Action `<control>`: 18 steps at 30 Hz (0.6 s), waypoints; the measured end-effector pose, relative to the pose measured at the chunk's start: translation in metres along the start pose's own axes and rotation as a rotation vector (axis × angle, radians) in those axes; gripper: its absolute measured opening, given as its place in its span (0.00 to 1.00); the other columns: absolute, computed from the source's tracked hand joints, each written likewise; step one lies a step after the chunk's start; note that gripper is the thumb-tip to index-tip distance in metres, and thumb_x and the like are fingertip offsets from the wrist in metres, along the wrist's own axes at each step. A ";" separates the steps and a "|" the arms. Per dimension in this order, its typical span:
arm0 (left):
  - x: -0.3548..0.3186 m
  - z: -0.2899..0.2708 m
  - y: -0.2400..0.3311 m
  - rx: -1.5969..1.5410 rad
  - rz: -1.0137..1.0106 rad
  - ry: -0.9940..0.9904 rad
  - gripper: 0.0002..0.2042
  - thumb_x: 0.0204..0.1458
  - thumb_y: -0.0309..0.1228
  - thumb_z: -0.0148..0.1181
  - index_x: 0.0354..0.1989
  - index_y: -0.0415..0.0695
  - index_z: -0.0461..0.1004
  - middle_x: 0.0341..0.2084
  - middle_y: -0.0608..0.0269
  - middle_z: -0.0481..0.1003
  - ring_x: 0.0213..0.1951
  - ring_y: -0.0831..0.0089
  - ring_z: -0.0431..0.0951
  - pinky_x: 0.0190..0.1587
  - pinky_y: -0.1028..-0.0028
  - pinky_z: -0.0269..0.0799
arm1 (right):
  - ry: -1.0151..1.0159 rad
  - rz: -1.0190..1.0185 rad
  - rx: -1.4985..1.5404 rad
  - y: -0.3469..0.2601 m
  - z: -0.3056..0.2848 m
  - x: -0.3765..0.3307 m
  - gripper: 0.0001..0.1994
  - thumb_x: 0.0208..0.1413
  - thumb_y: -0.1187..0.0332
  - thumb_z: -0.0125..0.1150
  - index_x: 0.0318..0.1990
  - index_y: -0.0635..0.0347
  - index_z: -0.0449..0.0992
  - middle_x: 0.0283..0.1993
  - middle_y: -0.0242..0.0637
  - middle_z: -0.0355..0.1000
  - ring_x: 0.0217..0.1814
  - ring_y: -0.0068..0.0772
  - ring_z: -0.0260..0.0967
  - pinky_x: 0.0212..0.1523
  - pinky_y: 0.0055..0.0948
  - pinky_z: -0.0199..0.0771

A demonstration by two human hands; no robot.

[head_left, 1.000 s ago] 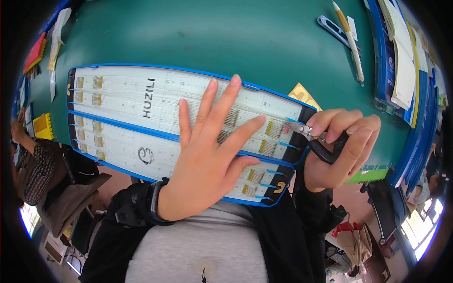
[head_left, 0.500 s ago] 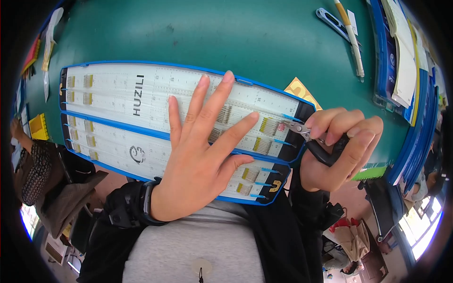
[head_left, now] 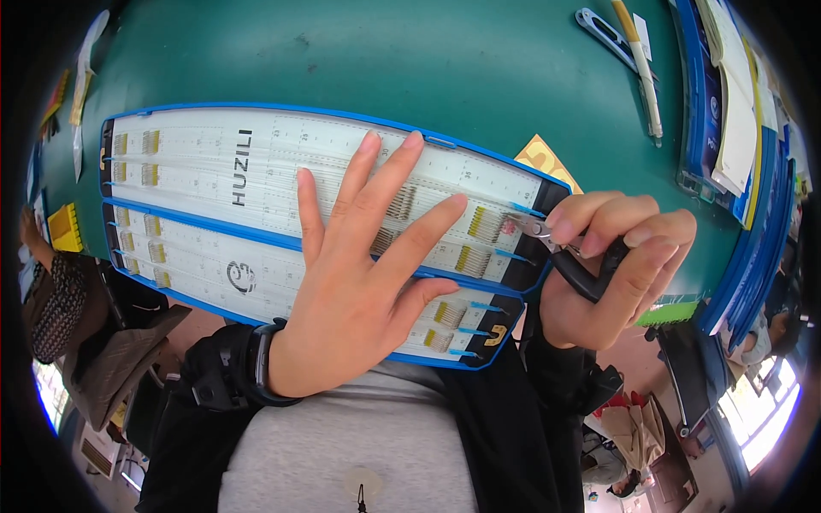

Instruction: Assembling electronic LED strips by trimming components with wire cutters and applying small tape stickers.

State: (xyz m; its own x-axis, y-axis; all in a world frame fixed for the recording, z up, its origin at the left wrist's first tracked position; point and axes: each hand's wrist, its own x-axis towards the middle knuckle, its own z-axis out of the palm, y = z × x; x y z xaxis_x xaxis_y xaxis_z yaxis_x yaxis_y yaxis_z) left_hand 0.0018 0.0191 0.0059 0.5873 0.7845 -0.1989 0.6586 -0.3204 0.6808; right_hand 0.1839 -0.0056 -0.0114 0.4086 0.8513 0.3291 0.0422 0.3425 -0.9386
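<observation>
Since the earlier frames, the left hand [head_left: 359, 282] has slid slightly toward the person's left across the panel, while the right hand [head_left: 616, 265] keeps its grip at the panel's right end.

Green table [head_left: 385, 60] carries the long white panel with blue edging [head_left: 214, 197], lying crosswise at the near edge; dark lettering runs sideways on its upper strip and a round dark emblem marks the lower strip. Stacked blue-and-white folders [head_left: 727, 128] stand along the right rim. A yellow card [head_left: 543, 158] peeks from behind the panel's upper right corner.

Left hand lies flat, fingers fully spread, palm pressing the panel's middle. Right hand is curled closed around black-handled pliers [head_left: 564, 252], whose metal tip touches the panel's right end beside small gold contact clusters [head_left: 486, 224], just beyond the left fingertips.
</observation>
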 end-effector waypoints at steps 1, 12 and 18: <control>0.000 0.000 0.000 0.000 0.001 -0.001 0.29 0.39 0.31 0.70 0.56 0.55 0.73 0.68 0.53 0.51 0.70 0.48 0.45 0.64 0.37 0.28 | -0.001 0.001 0.008 0.000 0.001 0.000 0.11 0.68 0.63 0.35 0.35 0.57 0.56 0.23 0.37 0.57 0.21 0.31 0.62 0.27 0.31 0.68; 0.002 -0.002 0.002 0.052 0.019 -0.039 0.29 0.41 0.32 0.69 0.57 0.57 0.72 0.69 0.50 0.48 0.71 0.46 0.40 0.64 0.37 0.25 | 0.032 0.041 0.118 -0.001 -0.002 -0.002 0.12 0.66 0.62 0.44 0.37 0.62 0.56 0.23 0.40 0.62 0.23 0.33 0.67 0.30 0.28 0.69; 0.002 -0.001 0.001 0.070 0.019 -0.039 0.29 0.42 0.33 0.69 0.57 0.57 0.73 0.70 0.49 0.47 0.70 0.44 0.40 0.64 0.37 0.24 | 0.045 0.046 0.152 0.001 -0.001 -0.004 0.12 0.66 0.63 0.44 0.37 0.62 0.55 0.24 0.40 0.62 0.23 0.33 0.67 0.30 0.29 0.69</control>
State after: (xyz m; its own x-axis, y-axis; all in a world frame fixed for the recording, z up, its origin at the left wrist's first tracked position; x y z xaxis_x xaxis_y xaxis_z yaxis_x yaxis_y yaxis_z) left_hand 0.0027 0.0208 0.0072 0.6167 0.7573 -0.2149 0.6781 -0.3724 0.6336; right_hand 0.1831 -0.0087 -0.0139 0.4478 0.8498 0.2780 -0.1140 0.3626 -0.9249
